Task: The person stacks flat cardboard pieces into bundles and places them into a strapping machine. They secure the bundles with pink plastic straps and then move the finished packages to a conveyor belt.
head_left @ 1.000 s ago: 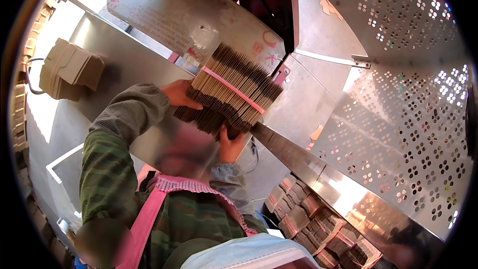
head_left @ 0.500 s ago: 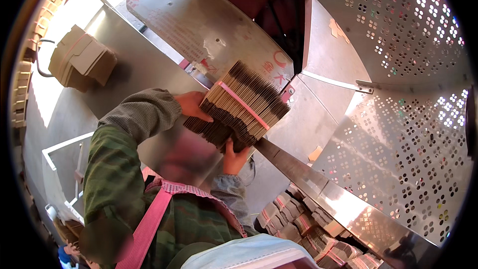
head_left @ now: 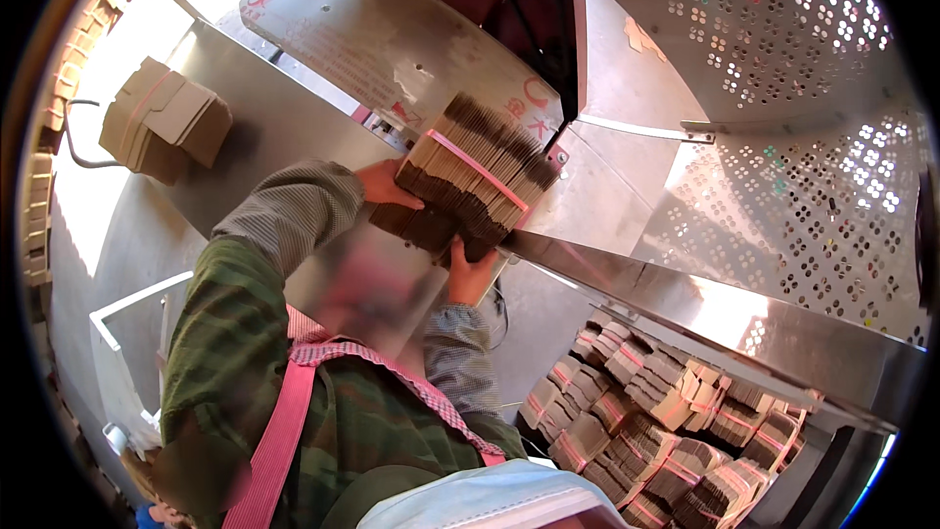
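View swung slightly vs 0.5 s ago: more banded stacks (head_left: 627,441) show lower R; held cardboard bundle (head_left: 460,187) barely shifted rel. to metal plate (head_left: 392,49). Bundle's over plate's near edge, by steel rail (head_left: 676,296); can't tell if resting. L hand (head_left: 389,184) part-open round L end, thumb on near face; R hand (head_left: 472,272) part-open, gripping near edge, thumb up; other fingers mostly hidden. L arm (head_left: 264,255) bent outward. Prob. best: even squeeze, sheets flush, pink band (head_left: 478,169) straight.
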